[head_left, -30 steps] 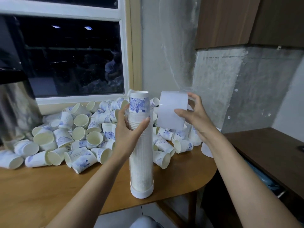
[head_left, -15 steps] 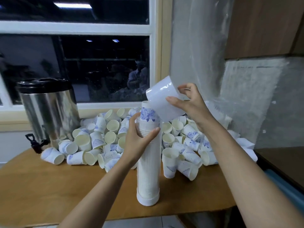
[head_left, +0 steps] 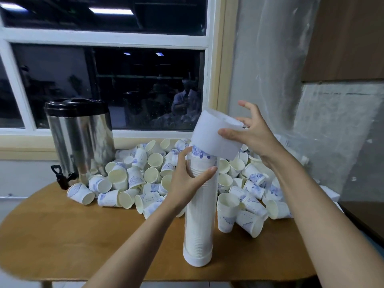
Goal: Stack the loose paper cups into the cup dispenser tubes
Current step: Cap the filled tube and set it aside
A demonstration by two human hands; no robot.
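1. Before me is a dark window (head_left: 145, 86) with a white frame, reflecting ceiling lights (head_left: 111, 11).
2. On my right, a rough grey wall (head_left: 259, 59) and a wooden cabinet (head_left: 349, 38).
3. The counter (head_left: 62, 235) is light wood.

Honestly, nothing readable here. The loose paper cups (head_left: 150, 198) piled across the middle of the frame have blue printing. A few lying on their sides show tiny lines that look like writing, but it's way too small and blurry to make out. Same deal with the blue print on the top cup (head_left: 200, 152) in the dispenser tube (head_left: 199, 215), centre of the frame: just a pattern, no letters I can read.
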